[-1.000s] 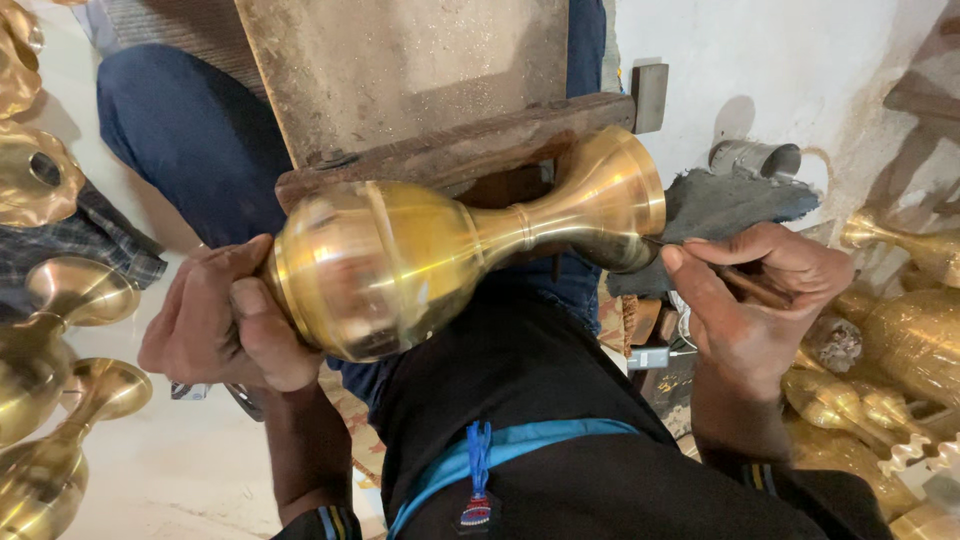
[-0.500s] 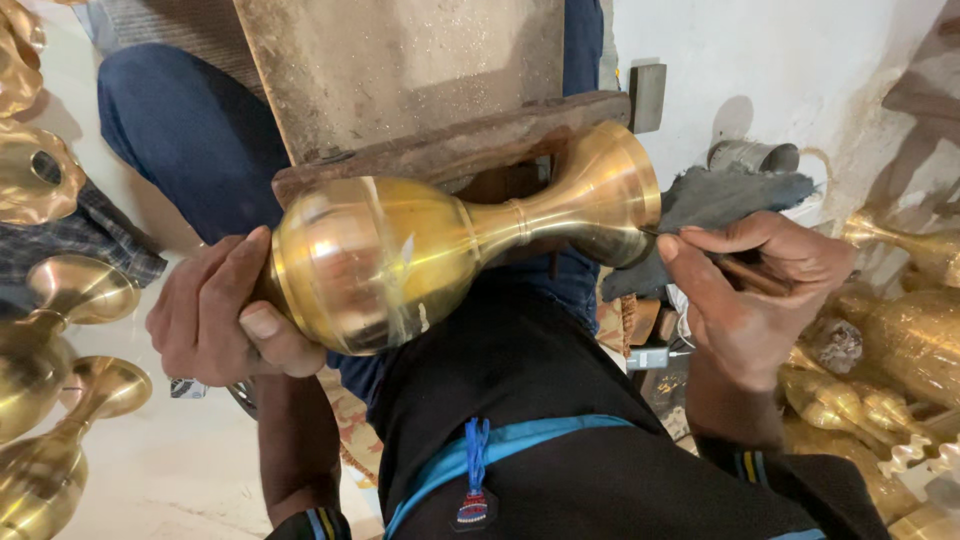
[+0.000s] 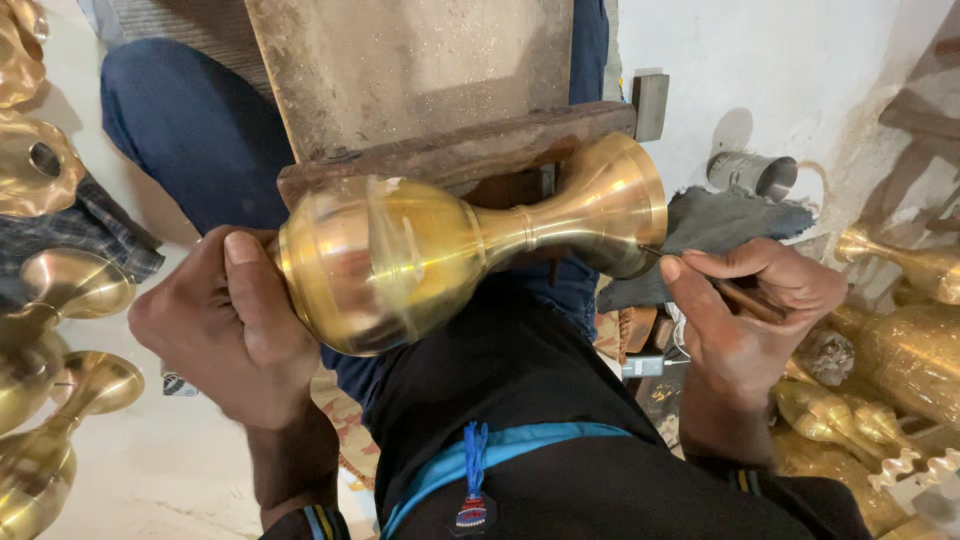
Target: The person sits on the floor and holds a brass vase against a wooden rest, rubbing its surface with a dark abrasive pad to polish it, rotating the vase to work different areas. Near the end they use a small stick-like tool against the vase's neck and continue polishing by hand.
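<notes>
Brass vase [image 3: 440, 255] gripped by left hand [image 3: 225, 325], right hand [image 3: 750, 305] pinching tool, whitewashed wall [image 3: 800, 80].

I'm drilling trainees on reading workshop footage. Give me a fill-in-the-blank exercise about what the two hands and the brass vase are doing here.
1. The left hand cups the vase's ____ end.
2. The brass vase lies on its ____ across the person's lap.
3. The right hand holds a thin tool whose tip meets the vase's ____ end.
4. Behind the vase sits a ____ block.

Missing words: bulbous; side; flared; wooden
</notes>
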`<state>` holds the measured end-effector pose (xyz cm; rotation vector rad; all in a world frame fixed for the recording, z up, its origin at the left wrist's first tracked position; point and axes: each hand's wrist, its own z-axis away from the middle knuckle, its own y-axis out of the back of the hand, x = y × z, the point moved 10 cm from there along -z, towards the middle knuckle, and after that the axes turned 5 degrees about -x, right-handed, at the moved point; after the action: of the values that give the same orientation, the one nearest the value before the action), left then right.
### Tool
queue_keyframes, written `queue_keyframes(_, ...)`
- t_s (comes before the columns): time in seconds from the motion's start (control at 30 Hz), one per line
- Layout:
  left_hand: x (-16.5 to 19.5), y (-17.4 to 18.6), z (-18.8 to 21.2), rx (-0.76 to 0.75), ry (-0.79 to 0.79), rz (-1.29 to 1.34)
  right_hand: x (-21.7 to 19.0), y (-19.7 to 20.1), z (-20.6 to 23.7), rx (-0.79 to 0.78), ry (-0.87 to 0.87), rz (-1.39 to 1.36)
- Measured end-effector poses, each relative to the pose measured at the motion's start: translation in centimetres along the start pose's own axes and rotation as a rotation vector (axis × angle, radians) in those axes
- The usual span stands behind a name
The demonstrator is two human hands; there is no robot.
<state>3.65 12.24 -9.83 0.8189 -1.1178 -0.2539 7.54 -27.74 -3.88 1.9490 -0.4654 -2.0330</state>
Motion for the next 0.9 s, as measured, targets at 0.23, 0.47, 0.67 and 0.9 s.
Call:
queue_keyframes(0.23,3.0,1.0,0.6,0.437,-0.733,0.227,0.1,0.1,-0.2,0.013,-0.011,-0.023)
queue_keyframes(0.47,0.8,0.2,0.5,0.145,-0.313,0.138,-0.1,0.1,0.1,0.001,0.02,0.095)
queue_keyframes(0.67,1.2,0.2,0.2,0.077,-0.226,0.086,-0.1,-0.1,0.1,0.015,-0.017,0.031)
queue_keyframes(0.9,1.8,0.7,1.2,0.535,-0.911,0.204,-0.3,0.1,-0.3,0.001,0.015,0.027)
